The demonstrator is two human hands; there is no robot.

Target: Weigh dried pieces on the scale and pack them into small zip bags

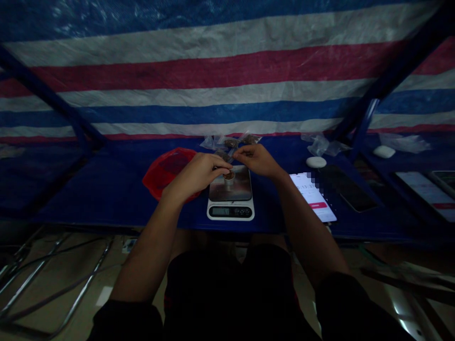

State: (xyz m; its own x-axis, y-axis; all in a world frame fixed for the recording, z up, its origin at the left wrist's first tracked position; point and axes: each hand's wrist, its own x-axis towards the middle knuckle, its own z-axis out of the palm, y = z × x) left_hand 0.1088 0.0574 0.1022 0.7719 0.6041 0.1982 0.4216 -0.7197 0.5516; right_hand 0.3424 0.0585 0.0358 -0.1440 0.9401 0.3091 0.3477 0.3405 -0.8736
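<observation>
A small pale cup [229,180] with brown contents stands on the metal plate of a white digital scale [231,211]. My left hand [202,171] reaches over the cup from the left, its fingers pinched together at the rim. What they hold, if anything, is too small to tell. Behind the scale, my right hand [260,161] is closed, its fingertips pinching the edge of a small clear plastic bag [223,155] with dark contents. The bag is partly hidden by my left hand. The scale's display is lit, but its digits are not readable.
A red plastic bag [156,171] lies left of the scale. More small filled bags [250,139] lie behind. To the right are a lit phone [308,194], a dark phone [350,189], a white rounded case [316,162] and clear bags [319,144]. A striped tarp [227,71] hangs behind the blue table.
</observation>
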